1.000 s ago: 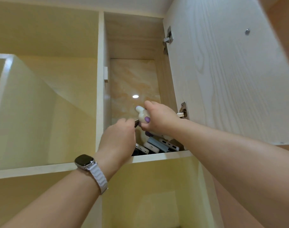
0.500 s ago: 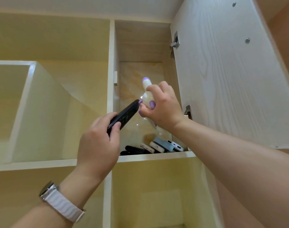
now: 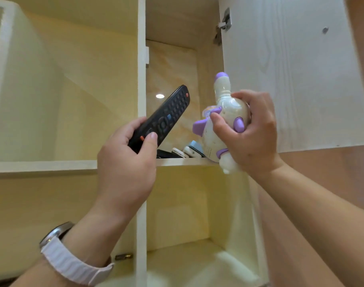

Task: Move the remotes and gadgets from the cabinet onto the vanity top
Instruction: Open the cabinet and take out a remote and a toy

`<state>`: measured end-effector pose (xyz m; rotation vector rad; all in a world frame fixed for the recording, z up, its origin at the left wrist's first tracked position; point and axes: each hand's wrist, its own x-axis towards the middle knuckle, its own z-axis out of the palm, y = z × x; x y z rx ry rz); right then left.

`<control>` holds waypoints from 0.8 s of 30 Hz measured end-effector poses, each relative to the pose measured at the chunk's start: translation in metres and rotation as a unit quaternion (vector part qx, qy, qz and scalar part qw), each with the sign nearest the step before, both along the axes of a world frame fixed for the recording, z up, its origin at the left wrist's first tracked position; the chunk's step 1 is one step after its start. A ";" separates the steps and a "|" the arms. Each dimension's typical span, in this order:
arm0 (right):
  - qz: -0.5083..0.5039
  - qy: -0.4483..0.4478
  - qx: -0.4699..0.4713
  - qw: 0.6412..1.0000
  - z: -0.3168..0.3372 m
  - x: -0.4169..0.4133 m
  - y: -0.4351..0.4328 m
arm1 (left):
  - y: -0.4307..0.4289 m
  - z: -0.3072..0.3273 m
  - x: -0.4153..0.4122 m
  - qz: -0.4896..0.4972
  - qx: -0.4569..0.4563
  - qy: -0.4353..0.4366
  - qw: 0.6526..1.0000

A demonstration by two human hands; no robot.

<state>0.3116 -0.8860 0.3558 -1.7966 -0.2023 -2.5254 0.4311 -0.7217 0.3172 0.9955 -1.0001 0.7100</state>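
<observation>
My left hand grips a black remote by its lower end, with the top tilted up and to the right, in front of the open cabinet compartment. My right hand holds a white and purple toy-shaped gadget, its purple-capped end pointing up. Both are out in front of the shelf. On that shelf, behind them, lie several more small gadgets and remotes, partly hidden by the hands. The vanity top is out of view.
The open cabinet door stands at the right, close behind my right hand. A vertical divider separates the compartments. A lower compartment sits under the shelf. A white-strapped watch is on my left wrist.
Both hands have pulled back out of the compartment and lower, the left with the black remote, the right with the white and purple gadget. The view has moved closer to the cabinet.
</observation>
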 end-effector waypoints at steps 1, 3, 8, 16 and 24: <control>-0.009 -0.007 0.011 1.000 -0.006 -0.004 0.002 | 0.000 -0.004 0.002 -0.024 0.000 0.006 1.000; -0.020 -0.010 0.047 0.999 -0.019 -0.011 0.010 | 0.000 -0.013 0.005 -0.076 0.006 0.014 0.997; -0.085 0.004 0.119 0.989 -0.055 -0.031 0.043 | -0.004 -0.042 0.006 -0.207 0.016 0.031 0.978; -0.138 0.032 0.305 0.942 -0.128 -0.085 0.094 | -0.024 -0.122 -0.007 -0.395 0.103 0.132 0.903; -0.208 0.040 0.446 0.870 -0.222 -0.147 0.155 | -0.032 -0.226 -0.061 -0.550 0.189 0.260 0.771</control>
